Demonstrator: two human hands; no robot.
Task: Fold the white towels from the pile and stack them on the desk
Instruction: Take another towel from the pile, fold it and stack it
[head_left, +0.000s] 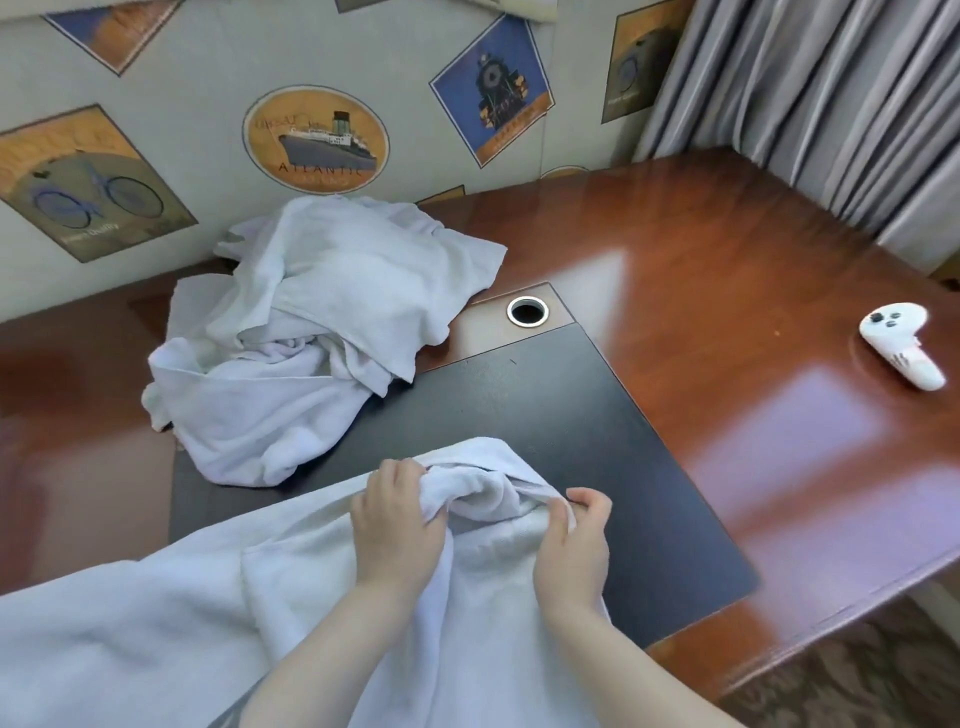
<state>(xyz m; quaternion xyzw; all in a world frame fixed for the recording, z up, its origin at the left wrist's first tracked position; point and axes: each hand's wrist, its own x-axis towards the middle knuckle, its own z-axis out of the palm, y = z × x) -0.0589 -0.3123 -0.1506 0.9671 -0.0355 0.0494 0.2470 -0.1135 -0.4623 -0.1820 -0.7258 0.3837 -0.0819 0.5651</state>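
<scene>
Both hands are closed on the same white towel (182, 613) at its far edge: the left hand (397, 525) has its fingers curled into a bunched fold, and the right hand (574, 545) pinches the cloth just beside it, thumb and fingers tight. From their grip the towel spreads back toward the person and off to the left, draped over the near edge of the desk (727, 249). Beyond the hands, across a dark inset panel (545, 415), the pile of crumpled white towels (311, 332) sits against the wall. A white controller (901, 348) lies well apart, far right.
</scene>
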